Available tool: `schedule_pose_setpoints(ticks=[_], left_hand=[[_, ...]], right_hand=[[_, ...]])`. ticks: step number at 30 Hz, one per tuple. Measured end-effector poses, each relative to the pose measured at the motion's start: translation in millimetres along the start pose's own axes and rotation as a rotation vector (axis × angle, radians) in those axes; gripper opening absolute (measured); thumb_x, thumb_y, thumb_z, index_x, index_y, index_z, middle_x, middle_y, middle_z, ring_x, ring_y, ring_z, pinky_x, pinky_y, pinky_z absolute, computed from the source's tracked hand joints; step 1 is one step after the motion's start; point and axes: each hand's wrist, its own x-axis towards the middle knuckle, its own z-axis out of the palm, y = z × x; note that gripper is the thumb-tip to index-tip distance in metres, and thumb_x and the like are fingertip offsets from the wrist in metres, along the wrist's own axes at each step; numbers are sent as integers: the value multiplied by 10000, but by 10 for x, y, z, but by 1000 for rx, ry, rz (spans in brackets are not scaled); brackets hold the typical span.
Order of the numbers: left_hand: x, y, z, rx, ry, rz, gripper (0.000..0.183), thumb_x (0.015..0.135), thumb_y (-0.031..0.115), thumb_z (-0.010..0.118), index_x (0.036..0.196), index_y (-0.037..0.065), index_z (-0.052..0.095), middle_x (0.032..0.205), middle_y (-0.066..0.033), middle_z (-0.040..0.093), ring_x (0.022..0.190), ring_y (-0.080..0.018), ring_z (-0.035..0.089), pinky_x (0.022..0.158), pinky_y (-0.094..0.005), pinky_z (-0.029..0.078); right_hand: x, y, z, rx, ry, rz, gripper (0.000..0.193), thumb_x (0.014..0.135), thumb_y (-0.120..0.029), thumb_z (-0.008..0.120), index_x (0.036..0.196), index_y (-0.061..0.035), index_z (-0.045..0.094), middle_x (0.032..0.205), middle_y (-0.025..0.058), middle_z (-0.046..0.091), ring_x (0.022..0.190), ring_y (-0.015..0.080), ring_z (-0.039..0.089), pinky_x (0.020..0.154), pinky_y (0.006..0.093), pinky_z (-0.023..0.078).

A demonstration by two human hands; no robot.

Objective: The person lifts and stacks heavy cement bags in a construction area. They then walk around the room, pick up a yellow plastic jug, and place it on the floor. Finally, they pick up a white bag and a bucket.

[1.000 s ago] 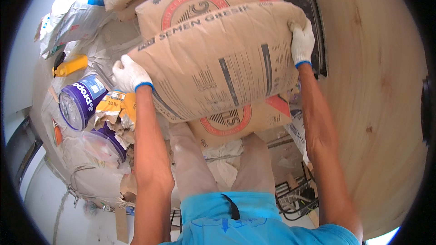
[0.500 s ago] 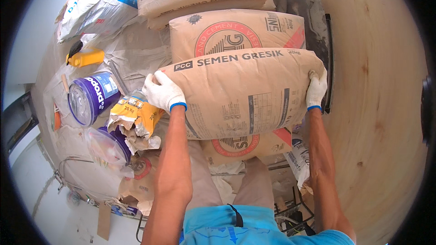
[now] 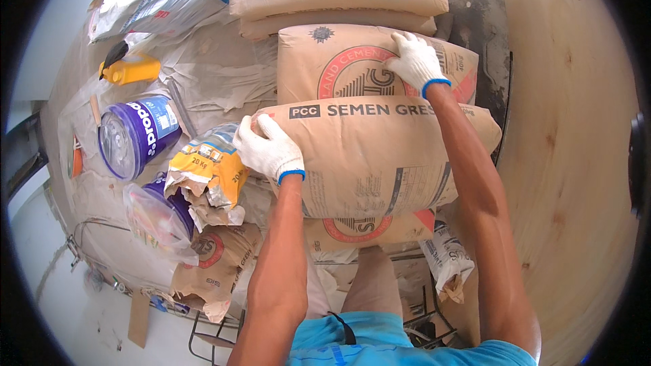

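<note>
A full brown paper cement bag [image 3: 380, 163] lies in front of me, on top of another brown bag [image 3: 363, 230] whose near edge shows below it. My left hand [image 3: 271, 149], in a white knitted glove with a blue cuff, is closed around the front bag's far left corner. My right hand [image 3: 418, 66], gloved the same way, reaches across that bag. It rests on a second cement bag [image 3: 308, 61] lying just beyond, its fingers apart on the paper near the round red printed mark.
More cement bags [image 3: 339, 3] are stacked at the far side. To the left are a white sack [image 3: 159, 7], a yellow jug [image 3: 132, 70], a purple bucket [image 3: 139, 139] and a torn yellow bag [image 3: 210, 166]. A pale wooden board [image 3: 569, 163] stretches along the right.
My right hand has let go of the front bag's right end and moved far and left onto the bag behind. The front bag has settled slightly nearer me; my left hand stays at its corner.
</note>
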Motion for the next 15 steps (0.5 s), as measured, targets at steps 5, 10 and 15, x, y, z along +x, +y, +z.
schedule_pose_setpoints(ticks=[5,10,15], left_hand=[[12,-27,30,20,16,34,344,956,267,645,1143,-21,659,1123,-227,638,1032,-377,637,912,-468,513],[20,-59,39,18,17,74,325,956,231,644,1144,-34,648,1123,-225,631,1047,-370,624,921,-462,510],[14,-72,54,-54,-4,41,351,935,255,659,1161,-11,631,1156,-230,633,1073,-416,603,942,-514,479]], right_hand=[[437,-157,216,-93,-116,19,874,697,-425,776,1471,-126,502,1337,206,593,1256,399,554,1037,538,454],[553,-140,259,-129,-175,6,897,674,-416,779,1477,-130,497,1315,200,611,1220,390,592,997,535,489],[503,-124,319,-105,-103,-31,816,719,-403,767,1445,-121,524,1300,194,618,1207,385,597,962,544,502]])
